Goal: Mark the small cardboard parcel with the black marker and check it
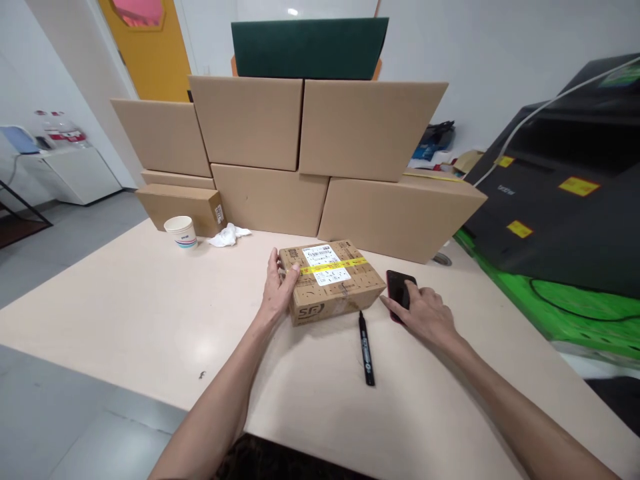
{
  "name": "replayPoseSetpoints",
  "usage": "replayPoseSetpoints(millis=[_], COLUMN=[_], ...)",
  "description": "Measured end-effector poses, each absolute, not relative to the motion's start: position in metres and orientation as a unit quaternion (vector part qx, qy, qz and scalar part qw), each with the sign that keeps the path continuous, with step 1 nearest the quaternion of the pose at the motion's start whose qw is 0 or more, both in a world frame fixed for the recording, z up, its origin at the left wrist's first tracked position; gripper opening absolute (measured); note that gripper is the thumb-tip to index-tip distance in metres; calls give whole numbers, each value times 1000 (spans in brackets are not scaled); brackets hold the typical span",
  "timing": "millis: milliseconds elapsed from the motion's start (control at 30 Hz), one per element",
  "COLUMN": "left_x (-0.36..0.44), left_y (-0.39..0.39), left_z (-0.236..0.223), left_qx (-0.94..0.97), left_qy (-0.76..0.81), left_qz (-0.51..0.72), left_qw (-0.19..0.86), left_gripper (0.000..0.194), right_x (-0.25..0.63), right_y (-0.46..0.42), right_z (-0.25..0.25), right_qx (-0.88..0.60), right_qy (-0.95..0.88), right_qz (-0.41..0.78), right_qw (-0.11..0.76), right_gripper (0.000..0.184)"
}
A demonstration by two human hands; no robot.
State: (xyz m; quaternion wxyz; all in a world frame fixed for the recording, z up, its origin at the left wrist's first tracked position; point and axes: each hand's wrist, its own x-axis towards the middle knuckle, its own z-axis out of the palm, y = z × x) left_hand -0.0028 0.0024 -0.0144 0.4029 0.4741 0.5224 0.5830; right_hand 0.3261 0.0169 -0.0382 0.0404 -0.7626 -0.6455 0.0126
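Note:
A small brown cardboard box [357,275] with a white shipping label [327,275] and a strip of yellow tape across its top is in front of me on the table. My left hand [279,288] grips the box's left side, thumb over the top edge and fingers along the side. Right of the box lies a dark phone [399,287]. My right hand [425,312] rests over the phone's right side, index finger touching the screen and thumb stretched toward its lower left; its fingers are apart. A black marker [367,350] lies between box and hand.
Large cardboard boxes [250,123] are stacked along the table's back, with a dark green box [310,50] on top. A paper cup [181,233] and crumpled tissue [229,235] stand at the back left. At right is a big black machine [560,187] with yellow stickers.

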Motion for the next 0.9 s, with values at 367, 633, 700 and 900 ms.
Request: replayPoseSetpoints(millis=[367,633,700,900], left_x=[-3,-1,1,7], left_y=[2,0,-3,-23], left_z=[-15,-14,-11,-2], left_qx=[463,495,500,556], left_qy=[551,533,529,494], left_qz=[577,619,638,666], left_qw=[387,297,251,58], left_gripper=[94,84,78,55], right_x=[347,352,348,335], right_y=[46,43,38,18], right_z=[-30,-38,-39,-32], right_qx=[-819,-780,-752,-675], right_qy=[-547,-459,-452,-424], right_qz=[163,257,277,285], right_qw=[64,339,391,532], right_gripper=[123,91,65,53])
